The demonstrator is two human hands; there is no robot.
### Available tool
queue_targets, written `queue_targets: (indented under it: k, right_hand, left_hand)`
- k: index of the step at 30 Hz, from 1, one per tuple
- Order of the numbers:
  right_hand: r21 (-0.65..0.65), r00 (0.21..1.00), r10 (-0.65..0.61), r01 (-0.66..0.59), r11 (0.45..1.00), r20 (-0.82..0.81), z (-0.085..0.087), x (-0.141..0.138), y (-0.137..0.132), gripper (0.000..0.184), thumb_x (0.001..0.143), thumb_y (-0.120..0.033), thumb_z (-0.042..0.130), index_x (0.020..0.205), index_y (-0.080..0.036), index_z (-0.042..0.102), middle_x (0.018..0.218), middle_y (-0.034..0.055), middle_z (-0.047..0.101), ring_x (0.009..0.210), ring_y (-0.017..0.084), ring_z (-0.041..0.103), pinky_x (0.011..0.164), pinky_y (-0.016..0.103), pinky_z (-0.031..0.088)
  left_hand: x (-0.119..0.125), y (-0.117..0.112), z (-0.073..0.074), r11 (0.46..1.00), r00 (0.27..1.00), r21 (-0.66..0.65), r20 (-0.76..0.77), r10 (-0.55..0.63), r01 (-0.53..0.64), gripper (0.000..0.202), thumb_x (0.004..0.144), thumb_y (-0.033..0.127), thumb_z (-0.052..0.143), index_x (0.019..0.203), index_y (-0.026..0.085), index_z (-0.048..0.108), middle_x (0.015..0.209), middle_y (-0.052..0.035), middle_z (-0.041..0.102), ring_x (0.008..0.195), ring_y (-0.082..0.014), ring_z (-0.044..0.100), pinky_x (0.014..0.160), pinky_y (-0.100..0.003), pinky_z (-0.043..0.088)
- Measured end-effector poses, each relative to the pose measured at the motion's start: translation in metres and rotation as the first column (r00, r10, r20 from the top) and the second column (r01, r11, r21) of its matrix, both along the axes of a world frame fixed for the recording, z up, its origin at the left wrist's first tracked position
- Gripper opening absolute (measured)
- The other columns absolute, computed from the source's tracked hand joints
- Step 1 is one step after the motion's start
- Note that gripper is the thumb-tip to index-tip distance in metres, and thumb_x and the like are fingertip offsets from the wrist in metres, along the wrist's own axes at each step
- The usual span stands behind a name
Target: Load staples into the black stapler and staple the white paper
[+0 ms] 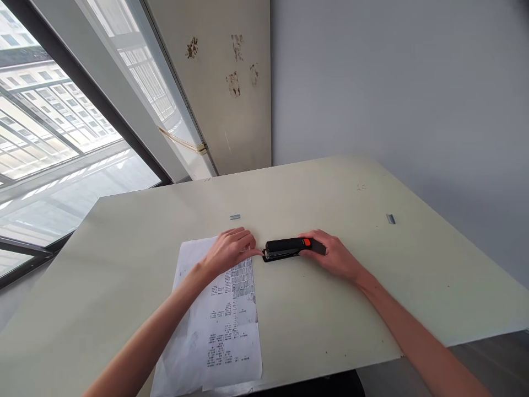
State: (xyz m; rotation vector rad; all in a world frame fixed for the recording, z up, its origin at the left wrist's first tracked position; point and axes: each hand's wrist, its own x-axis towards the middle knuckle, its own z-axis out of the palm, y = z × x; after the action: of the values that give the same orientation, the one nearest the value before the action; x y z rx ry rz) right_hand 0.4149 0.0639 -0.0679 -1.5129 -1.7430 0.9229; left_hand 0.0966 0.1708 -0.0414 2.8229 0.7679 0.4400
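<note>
A black stapler (287,246) with an orange-red patch lies across the middle of the table, its front end pointing left. My right hand (334,256) is closed around its rear end. From the other side my left hand (231,249) reaches over the top of a printed sheet of paper (223,325). Its thumb stretches out to touch the stapler's front end, while the other fingers are bent and set apart from the thumb. Print and a densely marked block cover part of the sheet, whose upper edge is partly hidden under my left hand.
A small strip of staples (235,216) lies beyond my left hand, and another short grey metal strip (390,219) sits at the far right of the pale table (314,193). Behind stand a stained cream panel (231,121) and a grey wall (392,82). Windows (53,99) are at the left.
</note>
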Motion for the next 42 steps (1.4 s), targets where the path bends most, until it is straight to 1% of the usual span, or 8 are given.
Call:
queue_targets:
  k: [3,7,12,20,24,27,33,42]
  right_hand:
    - [-0.003,1.0,0.013,-0.013,1.0,-0.001,-0.002,0.001,-0.001,0.037,0.097,-0.06,0.062,0.123,-0.035,0.068,0.119,0.0031,0.072,0.11,0.026,0.067,0.1,0.044,0.053]
    - [-0.021,0.999,0.035,-0.035,0.999,-0.007,-0.003,0.003,-0.001,0.038,0.097,-0.061,0.062,0.123,-0.035,0.069,0.118,0.0034,0.072,0.107,0.026,0.067,0.095,0.043,0.055]
    - [-0.028,0.994,0.109,-0.108,0.994,0.023,0.001,0.005,-0.007,0.039,0.096,-0.063,0.062,0.122,-0.034,0.07,0.118,0.0045,0.073,0.113,0.029,0.065,0.106,0.049,0.05]
    - [-0.038,0.992,0.123,-0.122,0.992,0.014,-0.002,0.006,-0.025,0.038,0.096,-0.062,0.063,0.123,-0.035,0.069,0.129,0.005,0.071,0.122,0.03,0.064,0.11,0.049,0.049]
    - [-0.047,0.993,0.116,-0.115,0.992,0.025,-0.004,0.006,-0.033,0.036,0.097,-0.061,0.064,0.123,-0.037,0.07,0.132,0.0045,0.071,0.138,0.032,0.056,0.111,0.05,0.05]
    - [-0.039,0.991,0.129,-0.128,0.991,0.037,-0.004,0.004,-0.038,0.033,0.097,-0.058,0.064,0.123,-0.038,0.07,0.129,0.0029,0.073,0.147,0.032,0.049,0.12,0.054,0.043]
    - [0.034,0.978,0.206,-0.206,0.978,0.016,-0.001,-0.001,-0.045,0.027,0.1,-0.051,0.064,0.123,-0.038,0.068,0.119,0.0001,0.077,0.125,0.028,0.065,0.13,0.057,0.031]
    - [0.02,0.979,0.206,-0.206,0.978,0.005,-0.003,-0.001,-0.048,0.029,0.098,-0.052,0.067,0.122,-0.036,0.07,0.122,0.0016,0.076,0.128,0.028,0.063,0.129,0.057,0.032]
  left_hand:
    - [-0.029,-0.01,0.002,0.987,0.987,-0.012,0.001,0.158,-0.158,0.037,0.108,0.055,0.049,0.103,0.022,0.065,0.098,-0.0055,0.07,0.088,-0.0224,0.064,0.082,-0.036,0.049]
    - [-0.066,-0.02,-0.007,0.911,0.911,-0.006,0.012,0.412,-0.412,0.038,0.107,0.056,0.049,0.123,0.023,0.06,0.126,-0.0106,0.066,0.115,-0.0302,0.061,0.102,-0.047,0.046]
    - [-0.081,-0.019,-0.019,0.811,0.807,-0.041,0.083,0.585,-0.584,0.039,0.106,0.053,0.046,0.124,0.02,0.058,0.128,-0.0151,0.061,0.121,-0.0335,0.054,0.113,-0.055,0.035]
    - [-0.081,-0.012,-0.018,0.797,0.793,-0.194,0.118,0.597,-0.572,0.035,0.101,0.057,0.053,0.096,0.024,0.063,0.106,-0.0088,0.058,0.11,-0.0306,0.049,0.109,-0.054,0.039]
    - [-0.084,-0.011,-0.014,0.817,0.815,-0.277,0.157,0.558,-0.506,0.033,0.101,0.054,0.054,0.093,0.024,0.066,0.111,-0.009,0.059,0.116,-0.0292,0.049,0.105,-0.047,0.046]
    - [-0.084,-0.011,-0.014,0.817,0.812,-0.321,0.192,0.552,-0.479,0.032,0.101,0.052,0.055,0.091,0.024,0.065,0.115,-0.0088,0.062,0.12,-0.0289,0.049,0.104,-0.046,0.047]
    - [-0.07,-0.009,-0.018,0.802,0.786,-0.371,0.239,0.57,-0.469,0.03,0.101,0.05,0.056,0.091,0.024,0.066,0.116,-0.0076,0.064,0.122,-0.0282,0.051,0.105,-0.046,0.047]
    - [-0.05,-0.008,-0.019,0.787,0.755,-0.364,0.263,0.601,-0.499,0.029,0.101,0.05,0.059,0.092,0.023,0.066,0.113,-0.0068,0.067,0.117,-0.028,0.052,0.091,-0.04,0.053]
